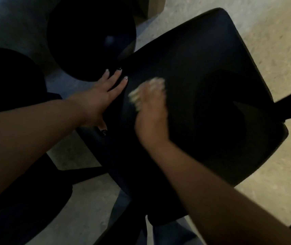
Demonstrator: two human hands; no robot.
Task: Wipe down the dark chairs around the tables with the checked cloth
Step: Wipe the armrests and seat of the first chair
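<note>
Fingers (118, 76) of the left hand (102, 96) lie spread and straight on the dark chair (203, 68) seat edge. Just beside them, the right hand (151, 112) grips the bunched checked cloth (148, 91), pressing it against the seat.

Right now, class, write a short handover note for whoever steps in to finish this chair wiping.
Left hand: fingers spread, resting on the left edge of the dark chair, steadying it.
Right hand: holds the bunched checked cloth against the chair's dark padded surface, blurred.
Done: cannot tell how much of this surface is wiped.
Left: the rest of this chair, then the other dark chair to the upper left.
</note>
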